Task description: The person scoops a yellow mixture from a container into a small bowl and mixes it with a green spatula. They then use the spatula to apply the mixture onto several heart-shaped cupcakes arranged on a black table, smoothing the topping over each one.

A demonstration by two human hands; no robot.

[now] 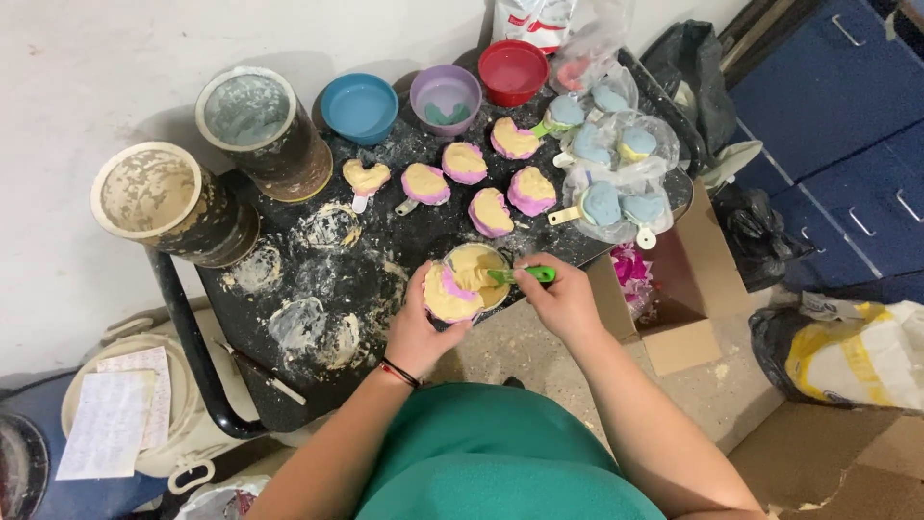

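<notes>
We are seeing the pink mold (450, 297), filled with yellow paste, sitting in the left hand (416, 332), fingers clamped around its rim. Just right of it, touching, the cup (478, 272) is holding more paste. The right hand (561, 300) is pinching the green spatula (521, 275) shut, its long axis pointing left into the cup, closer than the mold.

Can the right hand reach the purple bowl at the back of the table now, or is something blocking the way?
Probably not freely. The right hand holds a green tool over the cup, and filled pink moulds lie between it and the purple bowl.
</notes>
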